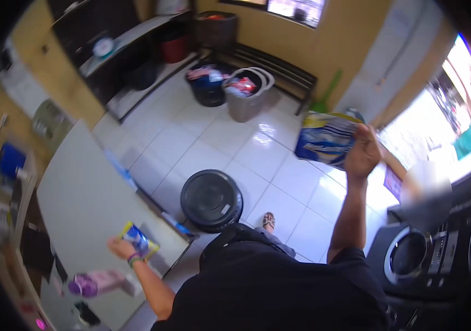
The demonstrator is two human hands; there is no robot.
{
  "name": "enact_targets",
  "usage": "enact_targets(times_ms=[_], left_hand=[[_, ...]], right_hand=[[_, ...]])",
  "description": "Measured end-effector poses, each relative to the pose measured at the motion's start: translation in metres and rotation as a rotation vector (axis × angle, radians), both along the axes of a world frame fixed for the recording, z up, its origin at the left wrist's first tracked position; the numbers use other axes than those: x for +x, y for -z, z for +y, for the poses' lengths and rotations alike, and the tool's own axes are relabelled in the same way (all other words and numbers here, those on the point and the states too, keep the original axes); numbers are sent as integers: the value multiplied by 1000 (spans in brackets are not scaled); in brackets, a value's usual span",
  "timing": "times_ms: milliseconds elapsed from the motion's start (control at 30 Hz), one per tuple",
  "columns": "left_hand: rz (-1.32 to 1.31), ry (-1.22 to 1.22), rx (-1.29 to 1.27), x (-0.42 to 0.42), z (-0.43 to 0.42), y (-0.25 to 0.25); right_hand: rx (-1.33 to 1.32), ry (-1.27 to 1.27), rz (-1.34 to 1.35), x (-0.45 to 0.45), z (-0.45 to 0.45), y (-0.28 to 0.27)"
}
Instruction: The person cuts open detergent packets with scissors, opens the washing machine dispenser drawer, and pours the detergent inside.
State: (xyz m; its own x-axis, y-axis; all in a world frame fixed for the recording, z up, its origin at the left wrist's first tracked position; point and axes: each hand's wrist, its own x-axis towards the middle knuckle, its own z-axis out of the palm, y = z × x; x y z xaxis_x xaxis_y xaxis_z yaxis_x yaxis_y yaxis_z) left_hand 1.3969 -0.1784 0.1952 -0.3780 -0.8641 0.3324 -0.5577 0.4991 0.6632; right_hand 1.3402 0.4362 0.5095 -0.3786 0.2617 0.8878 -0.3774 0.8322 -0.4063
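Observation:
My right hand (363, 153) is raised at the right, its fingers closed on the edge of a large blue, white and yellow packet (326, 138). Low on the left, over the white table (89, 193), my left hand (121, 248) has its fingers wrapped at the edge of a smaller blue and yellow packet (139, 241). A pink bottle with a purple cap (97, 282) lies on the table beside my left forearm. A dark phone-like object (85, 313) is near the table's lower edge.
A black lidded bin (212, 199) stands on the tiled floor ahead. Farther off are a light basket (245, 102) and a dark basket (208, 88) with clothes, before a slatted bench (271, 69). A black washing machine (412, 254) is at the right.

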Motion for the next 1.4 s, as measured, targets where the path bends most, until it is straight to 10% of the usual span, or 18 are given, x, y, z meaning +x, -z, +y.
enact_targets(times_ms=[100,167,433,567,667,1100,1133,1167,1400], left_hand=[[-252,-270,-297,-33,112,-81],[186,431,-357,-74,136,-62],[278,1853,1292,-137,555,-175],[296,1830,2185,-161,677,-169],[276,1739,2389,-168,758,-173],[-34,1629,2759,-303,1003,-147],[-17,1251,2660,-332,1014,-121],[-57,1655,2568,-362,1027,-111],[62,1684,2733,-511,1164,-130]], right_hand=[[-47,-24,0,-2,15,7],[-52,-33,-30,-7,34,13],[-116,-84,-63,-22,124,48],[-158,-164,-112,-30,201,48],[-315,-67,-92,-33,269,50],[-451,47,-252,-126,531,95],[-483,124,-269,-140,558,106],[-546,148,-293,-152,590,118],[-814,339,-359,-219,782,225]])
